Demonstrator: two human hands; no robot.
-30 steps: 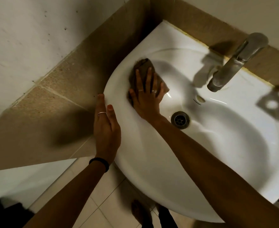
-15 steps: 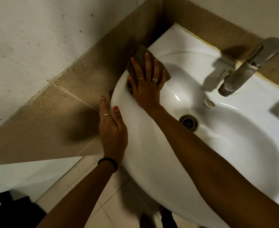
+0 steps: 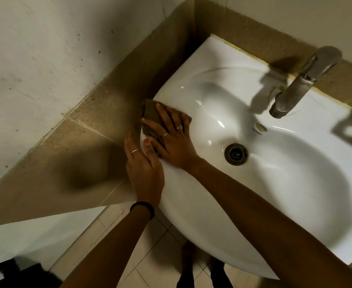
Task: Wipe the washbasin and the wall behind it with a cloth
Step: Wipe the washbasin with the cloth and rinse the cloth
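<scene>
The folded brown cloth lies on the left rim of the white ceramic washbasin. Your right hand presses it with straight, spread fingers. Your left hand rests flat on the rim beside it, fingers relaxed.

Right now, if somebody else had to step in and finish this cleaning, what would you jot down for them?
Right hand: fingers flat, pressing the brown cloth onto the left rim of the washbasin.
Left hand: open, resting against the basin's outer left edge just below the cloth, holding nothing.
Done: cannot judge how much of the basin is wiped; the cloth sits on the rim beside the side wall.
Left: the bowl around the drain, the ledge under the tap, and the wall behind, which nothing touches yet.
</scene>
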